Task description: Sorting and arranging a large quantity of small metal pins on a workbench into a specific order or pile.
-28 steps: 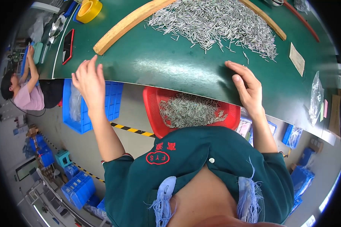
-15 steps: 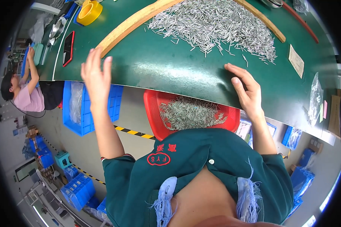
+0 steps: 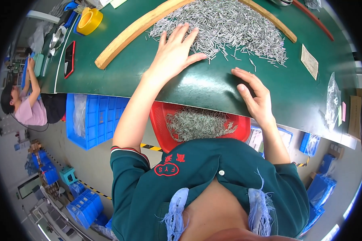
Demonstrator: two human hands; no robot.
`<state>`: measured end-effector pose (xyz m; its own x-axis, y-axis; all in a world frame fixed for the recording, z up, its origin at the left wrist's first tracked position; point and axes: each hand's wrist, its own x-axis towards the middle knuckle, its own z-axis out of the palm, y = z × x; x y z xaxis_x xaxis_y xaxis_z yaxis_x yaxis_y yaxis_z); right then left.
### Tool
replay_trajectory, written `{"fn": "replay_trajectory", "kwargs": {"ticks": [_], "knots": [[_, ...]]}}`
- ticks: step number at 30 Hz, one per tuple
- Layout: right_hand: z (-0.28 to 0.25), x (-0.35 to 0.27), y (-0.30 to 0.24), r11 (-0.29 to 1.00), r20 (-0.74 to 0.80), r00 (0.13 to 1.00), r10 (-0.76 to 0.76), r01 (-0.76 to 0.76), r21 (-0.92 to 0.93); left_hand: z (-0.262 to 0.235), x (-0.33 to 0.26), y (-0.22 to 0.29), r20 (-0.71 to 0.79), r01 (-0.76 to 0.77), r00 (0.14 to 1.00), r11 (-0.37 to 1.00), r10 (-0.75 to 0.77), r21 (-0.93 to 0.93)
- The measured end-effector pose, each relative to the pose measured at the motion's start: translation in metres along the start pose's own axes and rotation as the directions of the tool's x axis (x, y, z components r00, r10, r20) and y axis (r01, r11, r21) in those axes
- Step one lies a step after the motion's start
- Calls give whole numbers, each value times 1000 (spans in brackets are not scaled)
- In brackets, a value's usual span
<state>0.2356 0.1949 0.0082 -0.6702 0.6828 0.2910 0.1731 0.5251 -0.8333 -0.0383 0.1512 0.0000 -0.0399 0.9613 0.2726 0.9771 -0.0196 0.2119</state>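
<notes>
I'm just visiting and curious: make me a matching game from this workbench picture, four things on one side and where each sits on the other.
Things:
1. left hand
2. right hand
3. red tray
4. yellow tape roll

Places:
A. below the table's near edge, holding metal pins
B. far left corner of the green table
C. flat on the edge of the pile of metal pins
D. on bare green surface near the table's edge

Pairs: 1-C, 2-D, 3-A, 4-B

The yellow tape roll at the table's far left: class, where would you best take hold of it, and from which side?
Probably from above: the yellow tape roll lies flat with its open core facing up, so hook fingers into the core and pinch the rim.
</notes>
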Motion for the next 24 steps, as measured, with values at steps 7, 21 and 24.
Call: {"fn": "replay_trajectory", "kwargs": {"ticks": [7, 21, 24], "knots": [[-2, 2, 1, 998, 9, 999, 39, -39, 40, 20, 15, 1, -129, -94, 988, 995, 88, -44], [0, 3, 0, 999, 31, 1000, 3, -2, -52, 29, 14, -1, -215, -74, 975, 995, 59, -65], [1, 3, 0, 998, 33, 999, 4, -2, -59, 28, 14, 0, -228, -79, 972, 994, 61, -70]]}}
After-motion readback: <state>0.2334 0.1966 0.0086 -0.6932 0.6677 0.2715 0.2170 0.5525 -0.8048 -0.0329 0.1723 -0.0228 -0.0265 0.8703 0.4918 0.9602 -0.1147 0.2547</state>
